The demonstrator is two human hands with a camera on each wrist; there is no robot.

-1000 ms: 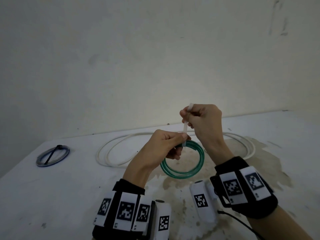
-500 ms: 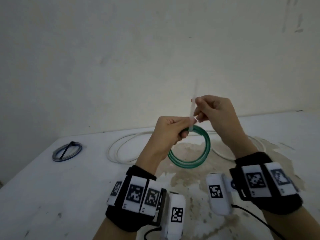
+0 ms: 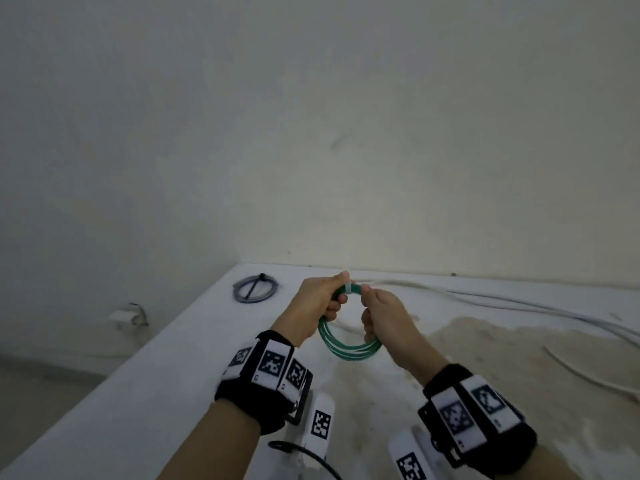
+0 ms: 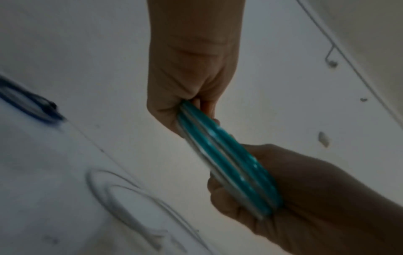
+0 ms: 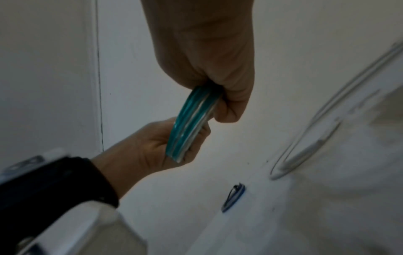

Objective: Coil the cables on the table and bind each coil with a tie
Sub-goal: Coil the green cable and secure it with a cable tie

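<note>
A green cable coil (image 3: 349, 351) hangs in the air over the table (image 3: 173, 358), held by both hands. My left hand (image 3: 320, 303) grips its top left part, fingers curled round the strands. My right hand (image 3: 379, 313) grips the top right part. A white tie (image 3: 349, 289) wraps the strands between the two hands; its tail is not visible. In the left wrist view the green coil (image 4: 224, 163) runs from my left hand (image 4: 191, 77) down to my right hand (image 4: 305, 189). In the right wrist view the green coil (image 5: 191, 124) spans my right hand (image 5: 207, 60) and my left hand (image 5: 152, 146).
A blue coil (image 3: 255, 289) bound with a black tie lies at the table's far left corner. A long white cable (image 3: 485, 301) lies loose along the far edge and off to the right. A brown stain (image 3: 502, 358) covers the right half. The table's left edge drops off beside my left arm.
My right hand has stopped pulling the white tie's tail upward and has come down to grip the coil. Both hands have lowered, and the head view has swung.
</note>
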